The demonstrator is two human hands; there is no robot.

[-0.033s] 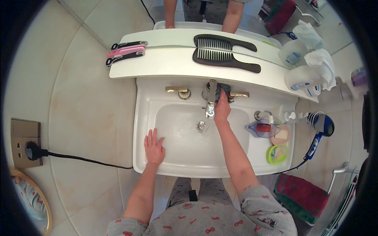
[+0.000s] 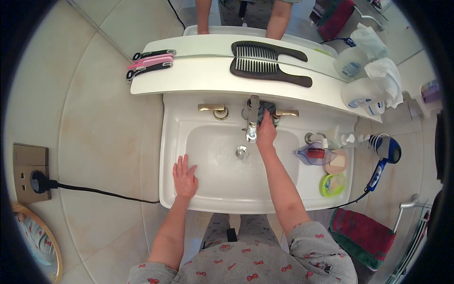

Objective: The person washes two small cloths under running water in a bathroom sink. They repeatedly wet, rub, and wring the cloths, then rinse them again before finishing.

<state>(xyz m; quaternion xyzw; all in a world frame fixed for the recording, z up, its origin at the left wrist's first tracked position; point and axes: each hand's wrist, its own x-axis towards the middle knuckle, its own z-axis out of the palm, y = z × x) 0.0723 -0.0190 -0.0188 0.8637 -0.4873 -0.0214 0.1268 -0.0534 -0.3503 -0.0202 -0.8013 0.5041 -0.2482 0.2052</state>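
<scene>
My right hand reaches to the back of the white sink, just right of the chrome faucet. Its fingers press a dark grey-green cloth against the area between the faucet base and the right brass-coloured handle. Part of the cloth is hidden behind the fingers and the spout. My left hand lies flat at the left side of the basin, fingers stretched out, holding nothing. The left tap handle stands apart from both hands. Below the faucet is a metal drain stopper.
On the shelf above lie a black comb, pink and black hair clips and white bottles. The sink's right ledge holds a soap dish and a green dish. A blue hair dryer hangs right.
</scene>
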